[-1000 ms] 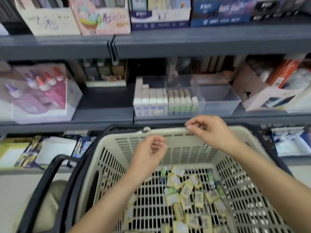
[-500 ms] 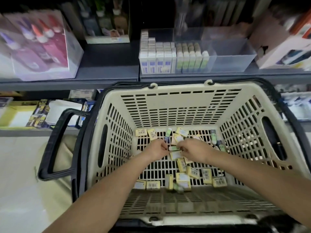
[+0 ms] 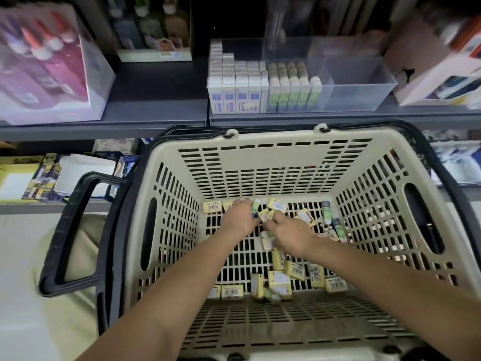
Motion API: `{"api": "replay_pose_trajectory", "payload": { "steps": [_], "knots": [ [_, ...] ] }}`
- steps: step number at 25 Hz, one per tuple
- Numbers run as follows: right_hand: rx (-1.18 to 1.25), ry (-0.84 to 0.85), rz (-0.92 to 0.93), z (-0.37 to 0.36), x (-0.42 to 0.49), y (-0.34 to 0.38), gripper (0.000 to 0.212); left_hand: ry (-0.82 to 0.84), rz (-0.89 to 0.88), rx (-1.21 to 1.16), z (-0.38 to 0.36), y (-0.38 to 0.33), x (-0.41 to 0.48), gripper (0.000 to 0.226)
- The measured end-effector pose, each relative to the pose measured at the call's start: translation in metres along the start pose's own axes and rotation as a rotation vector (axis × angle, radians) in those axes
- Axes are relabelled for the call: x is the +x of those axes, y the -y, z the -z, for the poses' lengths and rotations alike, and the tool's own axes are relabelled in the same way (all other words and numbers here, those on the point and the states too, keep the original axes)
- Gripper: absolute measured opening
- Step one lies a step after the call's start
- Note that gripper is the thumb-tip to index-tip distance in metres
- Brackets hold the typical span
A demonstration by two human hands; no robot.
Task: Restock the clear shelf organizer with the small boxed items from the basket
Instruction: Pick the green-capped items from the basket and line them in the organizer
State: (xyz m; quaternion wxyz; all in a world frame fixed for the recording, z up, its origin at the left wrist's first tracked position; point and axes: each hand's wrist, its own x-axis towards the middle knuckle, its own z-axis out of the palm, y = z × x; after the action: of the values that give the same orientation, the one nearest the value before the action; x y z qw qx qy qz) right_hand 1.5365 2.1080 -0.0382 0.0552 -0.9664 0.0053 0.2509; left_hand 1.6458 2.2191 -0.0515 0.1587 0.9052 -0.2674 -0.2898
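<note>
Both of my hands are down in the cream basket [image 3: 263, 162], among several small yellow boxes [image 3: 279, 281] scattered on its floor. My left hand [image 3: 238, 217] has its fingers curled round a green-and-white box [image 3: 256, 205] near the far wall. My right hand [image 3: 289, 234] is just to its right, thumb and forefinger pinching a yellow box [image 3: 263, 214]. A few more green boxes [image 3: 326, 211] lie at the right. On the shelf behind stands the clear organizer [image 3: 360, 86], its left part filled with white-blue and green boxes and its right compartment bare.
The basket's black handle [image 3: 69, 230] hangs out to the left. A clear case of glue bottles [image 3: 46, 63] sits on the shelf at the left. A white carton [image 3: 440, 74] stands right of the organizer. Packaged goods fill the lower shelf [image 3: 39, 178].
My view dropped from the shelf into the basket. Both hands went from the basket's far rim down to its floor, then shifted slightly toward the far wall and took hold of boxes.
</note>
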Motion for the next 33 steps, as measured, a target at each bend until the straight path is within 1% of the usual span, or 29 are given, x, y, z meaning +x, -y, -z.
{"api": "replay_pose_trajectory", "payload": {
  "steps": [2, 5, 7, 9, 11, 13, 14, 16, 17, 18, 19, 21, 22, 23, 25, 27, 29, 30, 31, 33],
  "knots": [
    [0.031, -0.016, -0.017, 0.000, 0.000, -0.001, 0.038, -0.042, 0.023, 0.050, 0.003, -0.004, 0.003, 0.039],
    [0.113, -0.048, -0.054, 0.005, -0.002, -0.006, 0.026, -0.044, 0.037, 0.051, 0.005, -0.003, 0.005, 0.021],
    [0.148, -0.063, -0.058, 0.007, -0.004, -0.009, 0.020, 0.016, 0.076, -0.053, 0.009, 0.001, 0.004, 0.014],
    [0.093, -0.049, 0.012, 0.005, -0.006, -0.011, 0.017, 0.056, 0.099, -0.195, 0.017, 0.003, 0.003, 0.010],
    [0.108, -0.044, 0.024, 0.003, -0.007, -0.011, 0.017, 0.083, 0.116, -0.358, 0.026, 0.003, -0.001, 0.006],
    [0.161, -0.068, -0.014, 0.004, -0.006, -0.009, 0.024, 0.159, 0.163, -0.516, 0.034, 0.002, -0.011, 0.011],
    [0.158, -0.066, -0.028, 0.005, -0.004, -0.007, 0.027, 0.216, 0.190, -0.584, 0.037, 0.002, -0.016, 0.019],
    [0.129, -0.050, -0.052, 0.006, -0.003, -0.004, 0.026, 0.324, 0.231, -0.705, 0.038, 0.002, -0.026, 0.031],
    [0.149, -0.054, -0.065, 0.008, -0.004, -0.003, 0.024, 0.364, 0.246, -0.754, 0.037, 0.002, -0.030, 0.030],
    [0.218, -0.077, -0.082, 0.010, -0.005, -0.003, 0.022, 0.389, 0.261, -0.788, 0.036, 0.002, -0.032, 0.025],
    [0.351, -0.111, -0.115, 0.014, -0.006, -0.004, 0.019, 0.403, 0.278, -0.806, 0.035, 0.001, -0.033, 0.018],
    [0.718, -0.167, -0.203, 0.025, -0.006, -0.004, 0.011, 0.419, 0.302, -0.837, 0.033, -0.003, -0.035, 0.012],
    [0.883, -0.168, -0.231, 0.032, -0.006, -0.003, 0.007, 0.438, 0.300, -0.878, 0.033, -0.006, -0.035, 0.011],
    [0.995, -0.158, -0.245, 0.038, -0.006, -0.002, 0.007, 0.467, 0.288, -0.940, 0.032, -0.008, -0.036, 0.010],
    [1.133, -0.126, -0.262, 0.044, -0.008, 0.003, 0.010, 0.527, 0.266, -1.060, 0.033, -0.010, -0.038, 0.011],
    [1.240, -0.122, -0.306, 0.048, -0.010, 0.006, 0.007, 0.563, 0.248, -1.086, 0.035, -0.006, -0.038, 0.014],
    [1.326, -0.124, -0.356, 0.050, -0.013, 0.005, 0.015, 0.592, 0.222, -1.085, 0.036, -0.001, -0.038, 0.013],
    [1.322, -0.091, -0.365, 0.050, -0.016, 0.006, 0.014, 0.606, 0.219, -1.080, 0.037, 0.000, -0.039, 0.011],
    [1.240, -0.017, -0.342, 0.050, -0.021, 0.008, 0.011, 0.610, 0.224, -1.064, 0.037, 0.002, -0.039, 0.012],
    [0.892, 0.228, -0.213, 0.037, -0.032, 0.017, 0.020, 0.589, 0.253, -1.014, 0.036, 0.004, -0.039, 0.018]
  ]
}}
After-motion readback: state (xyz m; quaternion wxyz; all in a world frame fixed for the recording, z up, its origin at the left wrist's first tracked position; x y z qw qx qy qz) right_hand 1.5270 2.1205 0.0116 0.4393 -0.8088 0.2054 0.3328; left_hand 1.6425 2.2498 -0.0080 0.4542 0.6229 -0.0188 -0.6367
